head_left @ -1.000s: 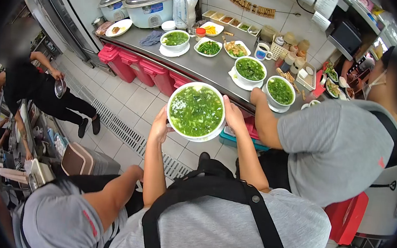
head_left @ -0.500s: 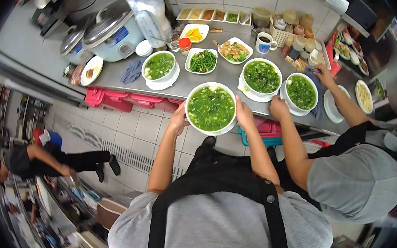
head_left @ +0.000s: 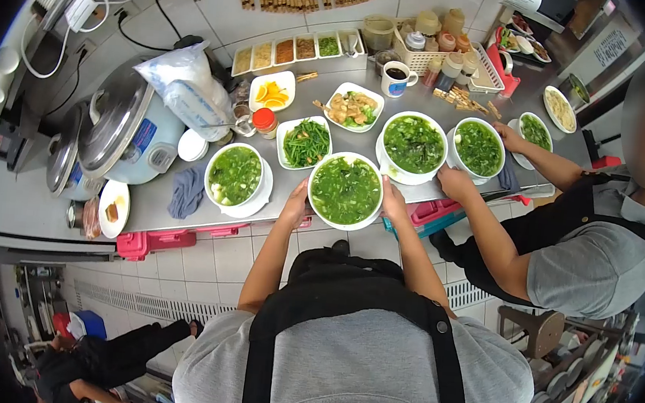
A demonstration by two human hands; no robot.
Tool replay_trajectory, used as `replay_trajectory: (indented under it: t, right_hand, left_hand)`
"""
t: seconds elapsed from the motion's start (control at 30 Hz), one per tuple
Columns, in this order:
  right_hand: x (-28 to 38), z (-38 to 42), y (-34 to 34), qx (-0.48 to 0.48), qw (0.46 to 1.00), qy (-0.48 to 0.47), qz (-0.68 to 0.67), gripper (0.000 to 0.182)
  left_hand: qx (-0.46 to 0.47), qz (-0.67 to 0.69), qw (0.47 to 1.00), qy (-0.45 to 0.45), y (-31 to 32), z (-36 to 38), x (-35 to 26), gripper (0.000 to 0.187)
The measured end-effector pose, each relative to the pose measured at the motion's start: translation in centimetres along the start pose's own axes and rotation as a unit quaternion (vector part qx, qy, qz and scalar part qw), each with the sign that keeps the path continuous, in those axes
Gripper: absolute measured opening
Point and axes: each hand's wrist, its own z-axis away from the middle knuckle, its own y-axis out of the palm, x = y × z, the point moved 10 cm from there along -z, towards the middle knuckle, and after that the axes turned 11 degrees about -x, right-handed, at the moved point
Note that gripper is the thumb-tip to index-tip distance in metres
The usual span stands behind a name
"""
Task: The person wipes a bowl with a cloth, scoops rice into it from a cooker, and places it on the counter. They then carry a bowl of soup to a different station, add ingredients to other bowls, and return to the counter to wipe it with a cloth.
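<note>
A white bowl of green leafy soup (head_left: 345, 191) is held between my two hands, just in front of the counter edge. My left hand (head_left: 294, 206) curls against its left side, and my right hand (head_left: 394, 203) grips the right side. Beyond it on the counter (head_left: 334, 72) stand a square dish of green vegetables (head_left: 305, 143) and a dish of meat with greens (head_left: 354, 107). To the left, a similar soup bowl (head_left: 235, 176) rests on a white plate. On the right are another large soup bowl (head_left: 414, 143) and a smaller one (head_left: 478, 148).
A co-worker's hand (head_left: 457, 184) is beside the smaller bowl; their other hand (head_left: 509, 137) is near a dish of greens (head_left: 535, 132). Rice cookers (head_left: 125, 130), a plastic bag (head_left: 187, 86), a blue cloth (head_left: 186, 193) and condiment containers (head_left: 297, 49) occupy the counter. Another person (head_left: 117, 360) is lower left.
My view has swung, and the held bowl is closer to the counter. A green dish now shows at the right, where a white plate was. The person at lower left has moved.
</note>
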Motion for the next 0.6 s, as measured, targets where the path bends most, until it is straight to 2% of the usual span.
replay_trajectory:
  t: [0.1,0.17,0.2,0.23,0.27,0.3,0.33,0.37,0.43,0.5,0.6]
  right_hand:
    - [-2.9,-1.7,0.0,-0.053,0.998,-0.019,-0.009,0.063]
    - [-2.4,-1.8,-0.6,-0.102,0.99,-0.093,-0.042,0.039]
    - [-3.0,-1.9,-0.6,-0.107,0.989,-0.091,-0.043,0.039]
    - [-2.5,-1.1,-0.9,-0.115,0.988,-0.095,-0.029,0.03]
    - [-1.8,-0.5,-1.1,-0.124,0.987,-0.1,-0.016,0.024]
    - [-1.2,0.1,-1.1,-0.128,0.987,-0.096,-0.017,0.024]
    - [-0.4,0.6,-1.5,-0.152,0.983,-0.1,-0.003,0.023]
    - [-0.1,0.8,-1.8,-0.174,0.979,-0.104,0.011,0.024]
    - [0.1,0.9,-1.8,-0.18,0.978,-0.101,0.011,0.023]
    - [0.1,1.1,-1.8,-0.185,0.978,-0.098,0.012,0.023]
    - [0.3,1.1,-2.0,-0.202,0.975,-0.086,0.03,0.022]
  left_hand:
    - [0.004,-0.01,1.0,0.001,-0.4,-1.6,0.0,0.035]
    - [-0.113,-0.001,0.994,-0.006,-2.6,-2.4,-0.3,0.036]
    - [-0.112,0.017,0.994,-0.011,-2.7,-2.7,-0.5,0.042]
    - [-0.108,0.014,0.994,-0.015,-2.7,-3.0,-0.5,0.042]
    - [-0.096,0.004,0.995,0.022,-2.6,-3.7,-1.0,0.04]
    - [-0.084,-0.006,0.995,0.057,-2.6,-4.3,-1.5,0.04]
    - [-0.014,-0.072,0.996,0.047,-3.3,-7.6,0.5,0.037]
    - [-0.011,-0.074,0.996,0.046,-2.6,-7.5,0.2,0.037]
    - [-0.085,-0.015,0.993,0.081,-3.0,-7.4,-1.0,0.033]
    - [-0.087,-0.012,0.992,0.095,-2.7,-7.9,-1.9,0.039]
    - [-0.076,-0.134,0.986,0.058,-2.2,-8.5,-2.9,0.048]
